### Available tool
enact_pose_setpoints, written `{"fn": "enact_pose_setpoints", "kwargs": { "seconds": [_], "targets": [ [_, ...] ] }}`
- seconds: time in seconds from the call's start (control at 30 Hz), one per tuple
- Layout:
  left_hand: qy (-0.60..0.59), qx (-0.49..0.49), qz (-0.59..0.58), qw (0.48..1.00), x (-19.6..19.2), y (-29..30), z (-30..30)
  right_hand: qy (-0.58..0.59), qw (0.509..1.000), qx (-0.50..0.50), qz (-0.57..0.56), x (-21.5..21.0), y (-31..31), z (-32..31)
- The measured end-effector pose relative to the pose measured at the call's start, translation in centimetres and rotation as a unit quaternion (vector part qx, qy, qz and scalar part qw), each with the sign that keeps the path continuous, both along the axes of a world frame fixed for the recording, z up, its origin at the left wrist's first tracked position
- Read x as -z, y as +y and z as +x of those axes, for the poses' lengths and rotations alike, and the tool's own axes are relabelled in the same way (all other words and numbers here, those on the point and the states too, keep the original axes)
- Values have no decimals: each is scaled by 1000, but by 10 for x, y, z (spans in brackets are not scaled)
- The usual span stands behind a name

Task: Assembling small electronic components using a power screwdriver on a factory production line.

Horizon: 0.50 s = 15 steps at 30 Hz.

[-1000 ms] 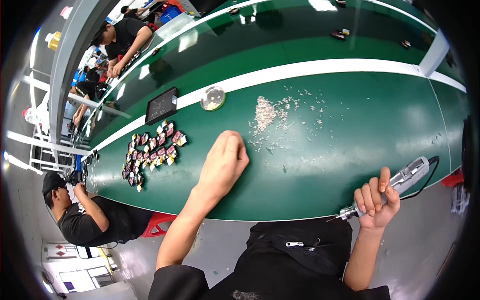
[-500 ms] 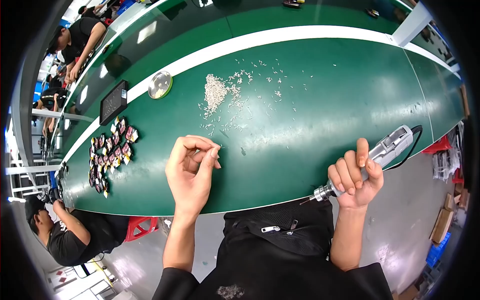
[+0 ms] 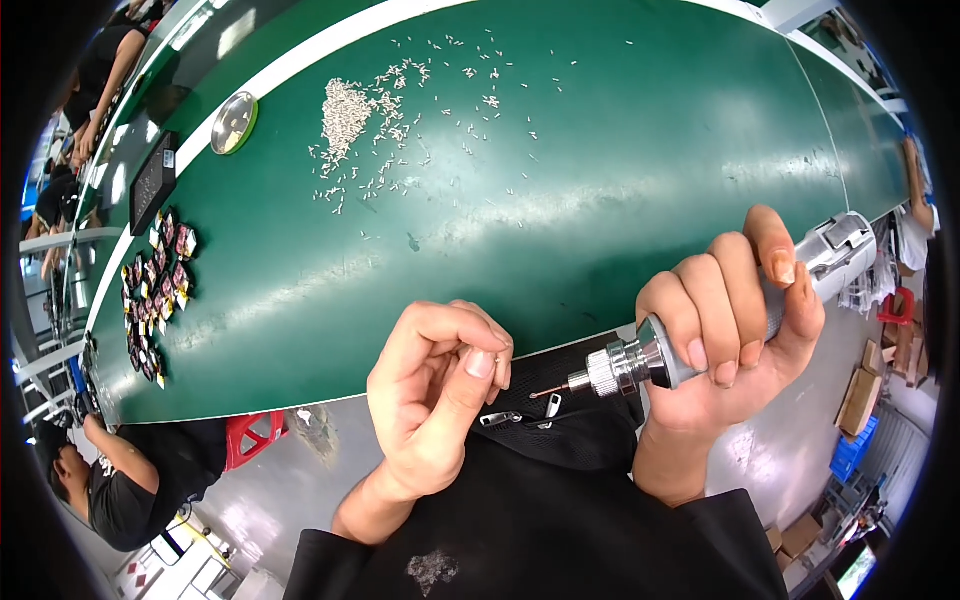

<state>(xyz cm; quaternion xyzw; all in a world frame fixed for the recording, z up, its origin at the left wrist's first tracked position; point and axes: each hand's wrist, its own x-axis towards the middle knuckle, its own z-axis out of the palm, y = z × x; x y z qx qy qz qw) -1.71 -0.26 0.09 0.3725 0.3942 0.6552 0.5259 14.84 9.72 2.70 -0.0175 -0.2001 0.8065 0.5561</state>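
My right hand (image 3: 735,310) is wrapped round a silver-grey rotary tool (image 3: 628,366). Its thin copper-coloured bit (image 3: 548,391) points left toward my other hand. The fingers of my left hand (image 3: 440,395) are curled, with thumb and index finger pinched on a tiny pale piece (image 3: 498,359), mostly hidden by the fingertips. A small gap separates the bit from those fingertips. Both hands are near my body, at the front edge of the green table (image 3: 560,240). On it lies a heap of small pale rods (image 3: 346,113), with many more scattered to its right.
A round clear dish (image 3: 234,123) with pale pieces in it stands left of the heap. Beyond it is a black tray (image 3: 153,185). Several small dark parts with pink and yellow bits (image 3: 155,280) lie at the left. A person (image 3: 120,470) sits at the lower left.
My left hand has moved right and nearer my body, closer to the tool's bit. The tool has risen toward the camera, still in my right hand. The view has shifted right.
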Motion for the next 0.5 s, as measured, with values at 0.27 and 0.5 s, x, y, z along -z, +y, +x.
{"fn": "enact_pose_setpoints", "kwargs": {
  "seconds": [0.27, 0.5],
  "targets": [
    [16, -15, 6, 1000, 2, 1, 7, -2, 999, 20, 28, -2, -4, 5],
    [-11, 13, 10, 1000, 6, -2, 7, -6, 999, 44, 17, -3, -6, 6]
  ]
}}
